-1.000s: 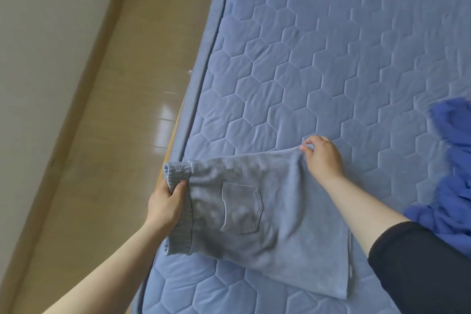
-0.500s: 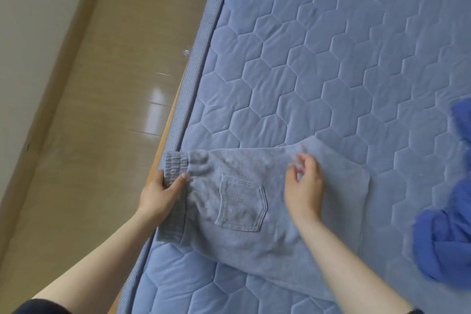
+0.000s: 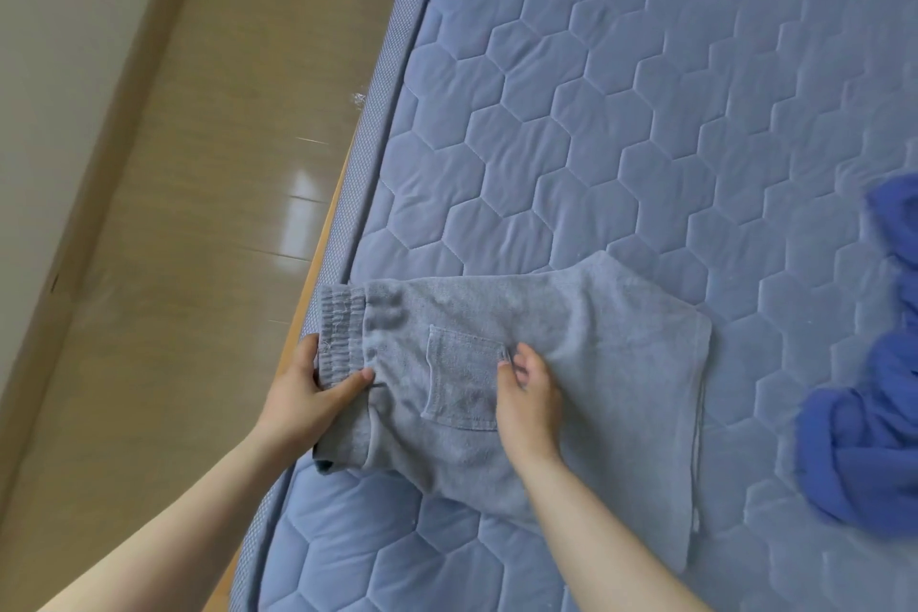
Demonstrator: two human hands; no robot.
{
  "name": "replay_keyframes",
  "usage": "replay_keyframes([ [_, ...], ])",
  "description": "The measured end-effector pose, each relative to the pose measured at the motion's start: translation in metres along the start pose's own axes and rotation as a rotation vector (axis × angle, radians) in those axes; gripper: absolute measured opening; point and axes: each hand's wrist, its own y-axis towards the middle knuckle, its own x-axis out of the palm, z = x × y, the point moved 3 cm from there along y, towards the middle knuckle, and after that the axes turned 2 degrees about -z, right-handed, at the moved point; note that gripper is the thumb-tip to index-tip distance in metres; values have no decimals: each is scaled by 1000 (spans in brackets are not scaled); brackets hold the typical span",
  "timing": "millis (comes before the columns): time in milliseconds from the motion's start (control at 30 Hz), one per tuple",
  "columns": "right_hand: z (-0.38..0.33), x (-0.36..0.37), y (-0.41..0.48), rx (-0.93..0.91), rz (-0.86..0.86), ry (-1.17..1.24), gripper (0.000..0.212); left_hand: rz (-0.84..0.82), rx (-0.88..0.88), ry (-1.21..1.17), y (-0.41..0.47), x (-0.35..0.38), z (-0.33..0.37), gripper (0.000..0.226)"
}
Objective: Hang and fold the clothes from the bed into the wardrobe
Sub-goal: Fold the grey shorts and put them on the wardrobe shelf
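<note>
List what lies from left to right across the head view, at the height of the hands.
wall → floor → left hand, gripping the shorts → pocket → right hand → blue garment
</note>
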Motion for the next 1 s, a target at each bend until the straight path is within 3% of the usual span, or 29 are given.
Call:
replay_keyframes([
  [200,7,7,-5,151,-190,278,57,-1,105,-95,-19,6,14,43],
  [367,16,-37,-13,206,-227,446,45,-39,147,-139,-44,18,52,45],
  [733,72,-172,-49,213,-133,522,12,-96,215,45,-100,111,135,44],
  [1000,117,-230,-42,271,-64,636,12,-159,232,265,-110,223,146,44],
])
